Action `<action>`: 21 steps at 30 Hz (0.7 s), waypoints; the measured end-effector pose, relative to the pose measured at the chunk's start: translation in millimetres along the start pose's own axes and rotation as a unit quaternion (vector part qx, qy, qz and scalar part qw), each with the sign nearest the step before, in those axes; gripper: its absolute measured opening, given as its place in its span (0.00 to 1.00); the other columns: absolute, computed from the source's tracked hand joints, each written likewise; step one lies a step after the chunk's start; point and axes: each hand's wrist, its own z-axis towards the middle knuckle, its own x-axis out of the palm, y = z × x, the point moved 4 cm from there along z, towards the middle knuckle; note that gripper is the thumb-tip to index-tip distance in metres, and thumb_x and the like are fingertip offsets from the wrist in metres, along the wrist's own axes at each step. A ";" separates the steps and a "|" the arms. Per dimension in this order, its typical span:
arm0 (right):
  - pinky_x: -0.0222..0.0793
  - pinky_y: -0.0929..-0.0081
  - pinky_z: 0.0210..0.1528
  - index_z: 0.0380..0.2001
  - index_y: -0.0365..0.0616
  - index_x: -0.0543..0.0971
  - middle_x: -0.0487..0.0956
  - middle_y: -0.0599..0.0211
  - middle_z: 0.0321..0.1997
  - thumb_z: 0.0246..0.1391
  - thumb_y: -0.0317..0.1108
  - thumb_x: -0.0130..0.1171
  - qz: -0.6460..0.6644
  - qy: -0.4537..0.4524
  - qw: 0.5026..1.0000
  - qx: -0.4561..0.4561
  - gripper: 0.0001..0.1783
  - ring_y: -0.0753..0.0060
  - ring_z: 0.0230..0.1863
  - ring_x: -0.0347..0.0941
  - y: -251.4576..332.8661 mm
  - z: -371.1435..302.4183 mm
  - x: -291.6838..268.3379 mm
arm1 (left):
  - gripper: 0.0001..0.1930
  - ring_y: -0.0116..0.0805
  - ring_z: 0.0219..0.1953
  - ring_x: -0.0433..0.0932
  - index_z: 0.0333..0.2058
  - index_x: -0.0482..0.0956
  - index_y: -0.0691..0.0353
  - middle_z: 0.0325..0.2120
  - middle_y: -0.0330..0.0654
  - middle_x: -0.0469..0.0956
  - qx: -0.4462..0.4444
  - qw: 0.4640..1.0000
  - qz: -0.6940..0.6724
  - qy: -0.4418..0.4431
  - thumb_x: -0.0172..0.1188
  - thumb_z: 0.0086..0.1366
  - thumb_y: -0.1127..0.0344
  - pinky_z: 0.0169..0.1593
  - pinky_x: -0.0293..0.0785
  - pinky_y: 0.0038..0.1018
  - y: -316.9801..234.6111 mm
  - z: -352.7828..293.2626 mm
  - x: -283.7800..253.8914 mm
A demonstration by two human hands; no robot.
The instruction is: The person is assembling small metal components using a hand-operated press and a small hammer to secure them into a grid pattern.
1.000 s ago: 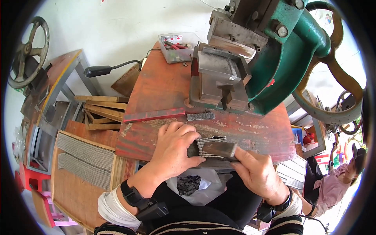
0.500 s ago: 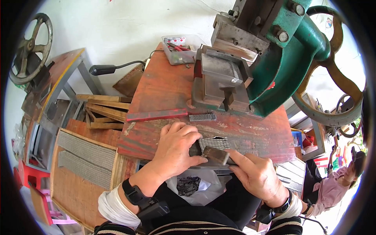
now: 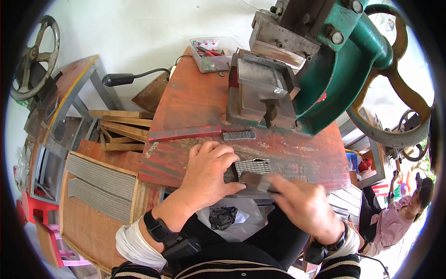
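Observation:
Near the table's front edge, my left hand (image 3: 206, 169) is closed with thumb and fingers around the left end of a dark block (image 3: 230, 175). Against its right side lies a packed set of ridged grey metal strips (image 3: 254, 166). My right hand (image 3: 304, 204), smeared by motion, grips a small flat metal bar (image 3: 253, 181) that lies across the near side of the strips. The fingertips at the bar's right end are blurred. Farther back, a short toothed metal strip (image 3: 239, 135) rests beside a long red bar (image 3: 185, 133).
A green hand press (image 3: 320, 93) with a steel die bed (image 3: 262, 104) stands at the back right. A clear plastic box (image 3: 211, 65) of tools sits behind. At left is a wooden tray (image 3: 88, 223) with rows of metal strips. Below hangs a white plastic bag (image 3: 248, 230). Another person (image 3: 399, 218) is at far right.
My right hand has shifted slightly and is now blurred, with the metal bar lying at a different angle near the strips. My left hand keeps its hold. The whole view has shifted slightly.

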 end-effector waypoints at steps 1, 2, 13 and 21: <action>0.72 0.64 0.21 0.54 0.51 0.77 0.75 0.63 0.21 0.50 0.34 0.67 -0.002 0.020 1.000 0.000 0.26 0.58 0.19 0.75 -2.5 0.1 4.3 | 0.29 0.43 0.54 0.70 0.42 0.80 0.60 0.46 0.38 0.77 0.000 1.000 -0.009 -0.005 0.77 0.38 0.58 0.60 0.58 0.43 -0.3 1.3 -0.8; 0.72 0.64 0.21 0.54 0.51 0.77 0.75 0.63 0.21 0.50 0.34 0.67 -0.003 0.018 1.000 0.003 0.26 0.58 0.19 0.75 -2.7 -0.1 0.8 | 0.29 0.43 0.54 0.70 0.42 0.80 0.60 0.46 0.38 0.77 0.003 1.000 -0.009 -0.004 0.77 0.38 0.58 0.60 0.58 0.43 -1.7 2.4 -0.2; 0.71 0.65 0.19 0.54 0.53 0.77 0.71 0.67 0.19 0.50 0.36 0.68 -0.059 -0.024 0.998 -0.003 0.25 0.61 0.17 0.73 3.7 3.5 -2.8 | 0.28 0.41 0.53 0.69 0.41 0.81 0.60 0.45 0.36 0.76 0.002 1.000 0.008 -0.014 0.77 0.41 0.57 0.59 0.59 0.42 -4.4 1.3 -0.2; 0.75 0.63 0.25 0.52 0.47 0.78 0.78 0.58 0.26 0.51 0.32 0.65 0.055 -0.122 0.990 0.044 0.23 0.51 0.25 0.78 -25.6 -7.6 -13.0 | 0.27 0.42 0.51 0.70 0.41 0.81 0.60 0.44 0.38 0.77 0.000 1.000 -0.004 -0.012 0.77 0.41 0.58 0.59 0.59 0.42 -3.2 0.8 -3.7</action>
